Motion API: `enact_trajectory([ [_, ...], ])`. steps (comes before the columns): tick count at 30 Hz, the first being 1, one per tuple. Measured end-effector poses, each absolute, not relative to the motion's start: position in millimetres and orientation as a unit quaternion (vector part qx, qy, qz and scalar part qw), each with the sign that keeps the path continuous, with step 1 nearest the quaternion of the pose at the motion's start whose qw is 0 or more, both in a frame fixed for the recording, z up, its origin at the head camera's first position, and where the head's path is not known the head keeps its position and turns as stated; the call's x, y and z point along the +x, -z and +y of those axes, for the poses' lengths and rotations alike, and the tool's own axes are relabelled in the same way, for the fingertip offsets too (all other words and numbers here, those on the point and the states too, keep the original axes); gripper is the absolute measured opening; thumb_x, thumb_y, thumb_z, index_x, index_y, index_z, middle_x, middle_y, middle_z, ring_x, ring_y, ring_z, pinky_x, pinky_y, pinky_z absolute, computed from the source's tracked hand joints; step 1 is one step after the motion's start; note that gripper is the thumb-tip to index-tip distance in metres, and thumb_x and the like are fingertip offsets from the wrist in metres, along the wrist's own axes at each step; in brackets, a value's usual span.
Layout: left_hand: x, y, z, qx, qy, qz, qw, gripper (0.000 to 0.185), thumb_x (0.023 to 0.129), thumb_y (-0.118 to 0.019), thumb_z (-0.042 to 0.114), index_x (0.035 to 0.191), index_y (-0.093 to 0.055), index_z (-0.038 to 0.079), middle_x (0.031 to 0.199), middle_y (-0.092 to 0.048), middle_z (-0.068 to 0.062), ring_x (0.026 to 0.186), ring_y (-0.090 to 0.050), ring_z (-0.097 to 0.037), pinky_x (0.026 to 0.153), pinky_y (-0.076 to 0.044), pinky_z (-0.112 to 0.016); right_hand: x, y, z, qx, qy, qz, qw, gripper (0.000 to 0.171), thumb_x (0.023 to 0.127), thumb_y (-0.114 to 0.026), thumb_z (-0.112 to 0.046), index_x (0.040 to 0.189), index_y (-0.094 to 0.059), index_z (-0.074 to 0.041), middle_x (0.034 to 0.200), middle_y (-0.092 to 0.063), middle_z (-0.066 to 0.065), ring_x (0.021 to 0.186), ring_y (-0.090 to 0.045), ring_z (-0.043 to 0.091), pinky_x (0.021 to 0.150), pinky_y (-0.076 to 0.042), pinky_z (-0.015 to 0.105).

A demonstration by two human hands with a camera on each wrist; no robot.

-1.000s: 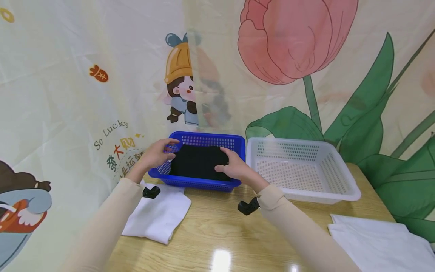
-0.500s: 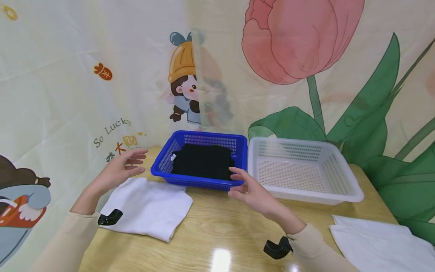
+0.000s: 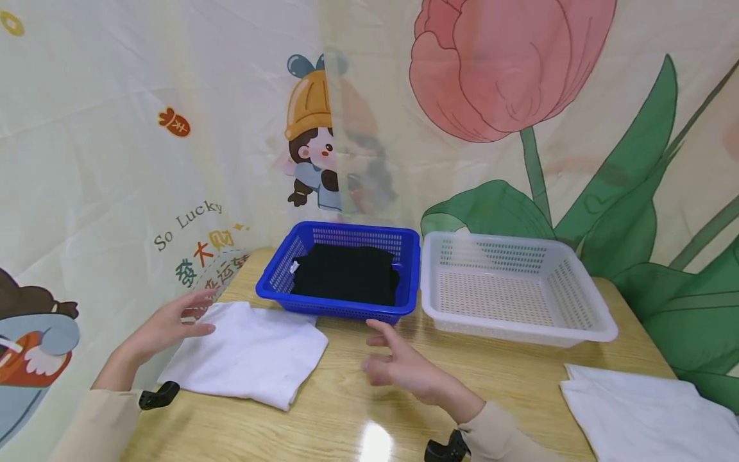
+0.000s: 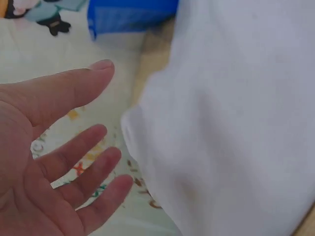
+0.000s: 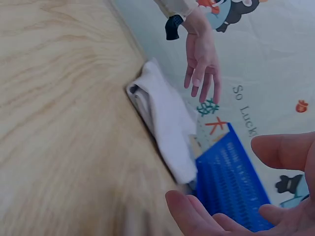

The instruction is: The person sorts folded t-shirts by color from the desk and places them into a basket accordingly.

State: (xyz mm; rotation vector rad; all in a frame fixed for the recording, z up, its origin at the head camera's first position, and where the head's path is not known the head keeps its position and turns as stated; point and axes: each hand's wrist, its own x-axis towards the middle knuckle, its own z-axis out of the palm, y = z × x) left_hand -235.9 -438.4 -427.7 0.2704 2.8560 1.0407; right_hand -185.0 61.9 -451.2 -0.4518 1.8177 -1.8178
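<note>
My left hand (image 3: pixel 167 327) hovers by the left edge of a folded white cloth (image 3: pixel 254 356), its fingers spread and holding nothing. In the left wrist view the thumb and fingers (image 4: pixel 101 169) are apart, with the white cloth (image 4: pixel 231 113) beside them. My right hand (image 3: pixel 407 366) is over the table in front of the blue basket (image 3: pixel 340 312), also holding nothing. Folded black cloth (image 3: pixel 346 273) lies in that basket, a small white tag showing at its left side. From the right wrist view, the right hand's fingers (image 5: pixel 197 216) appear relaxed and apart.
A white perforated basket (image 3: pixel 514 330) stands right of the blue one. Another folded white cloth (image 3: pixel 652 410) lies at the table's right front. Behind the wooden table (image 3: pixel 340 410) hangs a printed curtain (image 3: pixel 231 96).
Both hands have come out of the blue basket toward me, the left moving left to the white cloth and the right down over the table. The black cloth stays in the basket.
</note>
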Motion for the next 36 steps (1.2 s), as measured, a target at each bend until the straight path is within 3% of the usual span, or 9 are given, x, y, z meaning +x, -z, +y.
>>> enact_trajectory([
  [4, -237.1, 444.4, -450.7, 0.064, -0.343, 0.935, 0.066, 0.093, 0.092, -0.085, 0.025, 0.165, -0.031, 0.002, 0.158, -0.04, -0.037, 0.138, -0.043, -0.06, 0.105, -0.042, -0.074, -186.2, 463.8, 43.1, -0.14, 0.695, 0.648, 0.279, 0.09, 0.099, -0.071, -0.009, 0.169, -0.014, -0.012, 0.161, -0.026, 0.035, 0.13, -0.058, 0.051, 0.1, -0.057, 0.056],
  [14, -238.3, 465.5, -471.4, 0.017, -0.348, 0.932, 0.099, 0.108, 0.089, -0.087, 0.029, 0.168, -0.019, 0.002, 0.161, -0.027, -0.043, 0.139, -0.036, -0.066, 0.105, -0.039, -0.077, -194.0, 481.6, 3.3, -0.086, 0.73, 0.621, 0.272, 0.092, 0.095, -0.07, 0.0, 0.168, -0.017, -0.011, 0.156, -0.034, 0.035, 0.123, -0.062, 0.045, 0.096, -0.059, 0.057],
  [18, -238.7, 467.5, -473.4, 0.005, -0.342, 0.932, 0.122, 0.11, 0.09, -0.087, 0.03, 0.168, -0.015, 0.0, 0.158, -0.027, -0.047, 0.139, -0.035, -0.067, 0.107, -0.037, -0.077, -195.9, 487.2, -11.0, -0.077, 0.737, 0.612, 0.276, 0.094, 0.093, -0.07, 0.001, 0.168, -0.016, -0.011, 0.152, -0.04, 0.034, 0.12, -0.064, 0.043, 0.095, -0.059, 0.059],
  [28, -239.6, 472.7, -479.3, 0.001, -0.337, 0.932, 0.137, 0.102, 0.09, -0.087, 0.027, 0.166, -0.023, -0.001, 0.153, -0.034, -0.047, 0.135, -0.042, -0.064, 0.103, -0.044, -0.072, -201.2, 492.9, -42.9, -0.067, 0.762, 0.586, 0.269, 0.093, 0.09, -0.07, 0.005, 0.167, -0.021, -0.012, 0.148, -0.046, 0.032, 0.116, -0.066, 0.038, 0.098, -0.057, 0.062],
  [36, -237.5, 479.9, -481.7, 0.012, -0.377, 0.914, 0.15, 0.101, 0.091, -0.085, 0.024, 0.168, -0.023, 0.005, 0.154, -0.034, -0.045, 0.138, -0.04, -0.061, 0.102, -0.047, -0.067, -203.8, 495.0, -59.5, -0.053, 0.776, 0.571, 0.261, 0.087, 0.089, -0.073, 0.007, 0.164, -0.03, -0.004, 0.151, -0.045, 0.033, 0.121, -0.064, 0.032, 0.107, -0.053, 0.054],
])
